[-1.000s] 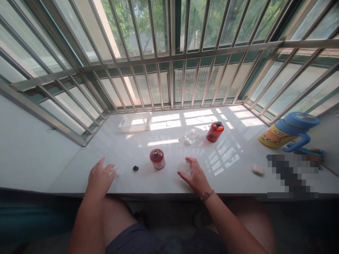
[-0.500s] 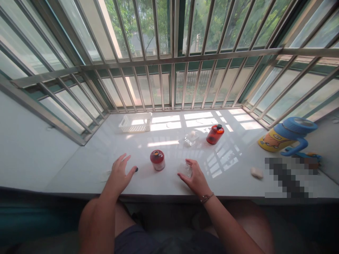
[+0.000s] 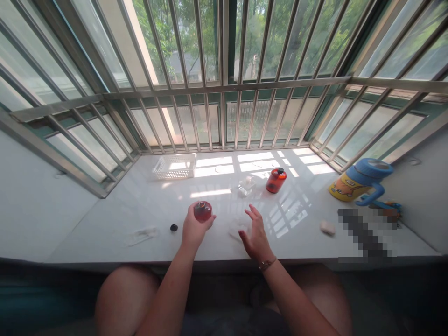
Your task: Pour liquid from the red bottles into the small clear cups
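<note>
Red round translucent bottle: grasping in left hand, with right hand splayed, empty; apparently securing grip, needing level hold.

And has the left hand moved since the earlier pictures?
Yes, the left hand moved right, past the loose cap, and now holds the near bottle.

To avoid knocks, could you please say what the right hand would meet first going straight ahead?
The right hand would probably meet the clear object left of the capped red bottle, though depth is unclear.
</note>
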Motion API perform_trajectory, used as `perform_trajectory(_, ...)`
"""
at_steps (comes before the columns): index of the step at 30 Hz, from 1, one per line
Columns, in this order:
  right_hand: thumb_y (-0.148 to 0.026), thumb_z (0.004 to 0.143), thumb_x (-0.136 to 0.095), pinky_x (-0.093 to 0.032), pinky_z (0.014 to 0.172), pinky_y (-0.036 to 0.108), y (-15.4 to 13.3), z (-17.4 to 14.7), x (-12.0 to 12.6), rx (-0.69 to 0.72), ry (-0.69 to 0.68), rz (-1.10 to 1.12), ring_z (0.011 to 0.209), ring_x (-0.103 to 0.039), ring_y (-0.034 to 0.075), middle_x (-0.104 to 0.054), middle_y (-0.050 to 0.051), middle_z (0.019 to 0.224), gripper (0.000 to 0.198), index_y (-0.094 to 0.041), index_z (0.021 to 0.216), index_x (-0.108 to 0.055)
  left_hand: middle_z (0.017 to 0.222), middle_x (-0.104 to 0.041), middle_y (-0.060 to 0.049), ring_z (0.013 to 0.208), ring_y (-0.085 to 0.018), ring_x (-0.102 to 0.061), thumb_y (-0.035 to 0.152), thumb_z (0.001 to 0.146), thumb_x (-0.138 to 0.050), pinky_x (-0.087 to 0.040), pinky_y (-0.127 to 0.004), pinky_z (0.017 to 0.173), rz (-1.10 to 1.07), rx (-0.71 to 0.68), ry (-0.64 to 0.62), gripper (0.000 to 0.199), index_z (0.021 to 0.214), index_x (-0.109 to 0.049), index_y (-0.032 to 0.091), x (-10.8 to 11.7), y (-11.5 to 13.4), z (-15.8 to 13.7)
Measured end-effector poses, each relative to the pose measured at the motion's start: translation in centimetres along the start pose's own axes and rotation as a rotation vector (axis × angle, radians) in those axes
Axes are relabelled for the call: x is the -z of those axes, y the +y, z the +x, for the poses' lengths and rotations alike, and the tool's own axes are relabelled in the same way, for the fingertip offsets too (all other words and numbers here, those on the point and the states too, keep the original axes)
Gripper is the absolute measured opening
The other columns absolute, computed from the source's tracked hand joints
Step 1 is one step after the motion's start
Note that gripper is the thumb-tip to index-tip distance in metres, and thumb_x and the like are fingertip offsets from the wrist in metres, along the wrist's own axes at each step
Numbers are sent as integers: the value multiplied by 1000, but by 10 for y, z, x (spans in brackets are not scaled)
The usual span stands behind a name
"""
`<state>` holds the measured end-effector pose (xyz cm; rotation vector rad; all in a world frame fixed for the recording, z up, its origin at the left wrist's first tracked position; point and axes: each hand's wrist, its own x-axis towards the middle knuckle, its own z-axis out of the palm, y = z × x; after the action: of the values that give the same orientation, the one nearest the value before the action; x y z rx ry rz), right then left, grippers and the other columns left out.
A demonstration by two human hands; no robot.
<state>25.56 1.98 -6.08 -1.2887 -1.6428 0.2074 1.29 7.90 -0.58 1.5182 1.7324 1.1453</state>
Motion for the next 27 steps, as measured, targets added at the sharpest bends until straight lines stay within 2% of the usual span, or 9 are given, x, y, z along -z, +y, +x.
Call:
perform_trajectory(5,-34,110,-47,-50,117,61,-24,-13,27,-51,100,15,140,-58,34,-62,15,149,43,-27,152,-55,123,-76,-9,111,-28,-75,44,72,-93,-60,-45,102,-129,-39,-178,69,130,-62,23,35,25,-19)
perform_trajectory(7,-33,109,-49,-54,114,58,-36,-21,36,-89,44,92,131,-66,32,-70,12,138,43,-28,152,-54,127,-75,-10,117,-30,-73,44,72,-94,-59,-46,105,-185,-79,-303,70,130,-61,24,48,37,-31)
perform_trajectory(10,-44,105,-61,-55,113,53,-57,-28,47,-135,-146,275,129,-69,32,-72,12,137,61,-28,161,-43,135,-72,-12,123,-33,-71,42,68,-98,-59,-45,105,-253,-181,-569,76,133,-62,26,58,58,-48)
perform_trajectory(15,-62,83,-86,-54,115,51,-90,-22,55,-201,-507,685,136,-64,36,-64,12,150,85,-27,153,-54,149,-60,-17,147,-41,-52,52,62,-100,-46,-54,122,-379,-384,-812,81,132,-68,26,48,88,-66)
perform_trajectory(18,-58,76,-92,-56,112,52,-96,-24,56,-295,-500,817,132,-66,37,-67,12,145,89,-27,150,-55,159,-52,-18,153,-43,-44,64,63,-97,-42,-56,125,-401,-393,-921,84,133,-69,26,36,94,-70)
perform_trajectory(20,-57,73,-94,-58,108,53,-92,-30,55,-351,-456,841,128,-69,37,-69,12,141,89,-26,147,-56,167,-43,-18,157,-44,-38,79,62,-90,-39,-59,127,-443,-351,-984,98,142,-65,27,28,89,-70)
perform_trajectory(23,-58,73,-93,-63,98,53,-79,-42,54,-411,-350,772,109,-75,35,-75,12,123,81,-24,138,-59,173,-35,-19,162,-42,-31,100,74,-55,-33,-61,130,-583,-251,-945,114,159,-47,26,9,71,-66)
perform_trajectory(25,-56,75,-93,-63,96,52,-66,-49,55,-423,-241,650,106,-75,34,-75,12,121,76,-23,134,-58,170,-40,-20,162,-37,-34,94,90,-35,-32,-60,131,-575,-176,-738,101,163,-38,25,-8,56,-64)
perform_trajectory(27,-53,75,-93,-63,96,51,-53,-54,58,-425,-133,512,109,-74,33,-73,13,125,77,-24,136,-55,164,-46,-21,158,-34,-40,80,102,-34,-30,-60,131,-398,-132,-495,83,162,-36,23,-26,42,-63)
